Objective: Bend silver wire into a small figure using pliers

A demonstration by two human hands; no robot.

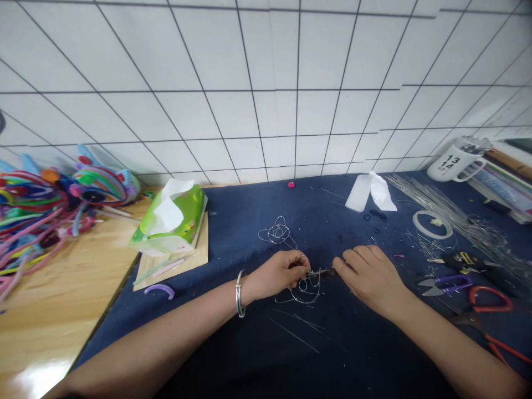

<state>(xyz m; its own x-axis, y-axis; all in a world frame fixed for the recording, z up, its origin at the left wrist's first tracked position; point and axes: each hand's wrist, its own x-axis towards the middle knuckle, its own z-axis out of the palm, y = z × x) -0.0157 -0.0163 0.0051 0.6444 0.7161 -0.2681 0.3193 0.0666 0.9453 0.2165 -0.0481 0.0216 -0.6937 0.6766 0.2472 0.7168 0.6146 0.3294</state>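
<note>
Two bare hands meet over a worktop (236,208) spread with dark blue cloth. The left hand (278,274), a silver bangle (240,293) at its wrist, has thumb and forefinger pinched together on a bent wire piece (306,289). The wire's loops and one small ring hang just beyond those fingertips, toward the right hand and the near edge; the part inside the pinch is hidden. The right hand (368,280) has its fingers curled down over a dark narrow tool (327,273), whose tip reaches leftward to the wire beside the left fingertips. The palm covers the tool's other end.

Just beyond the left hand lies another looped wire (278,231); on the near side are loose straight wires (294,335). To the left, a green tissue pack (183,216) sits on a tan envelope (202,244), with a purple curved strip (161,289) close by. To the right, near the right forearm, lie purple-handled scissors (446,285) and a red-handled tool (490,299). Farther back are a pale wire coil (417,223), a bundle of straight wires (428,197) and a white mug (451,160). Colourful fuzzy stems (35,221) crowd the far left.
</note>
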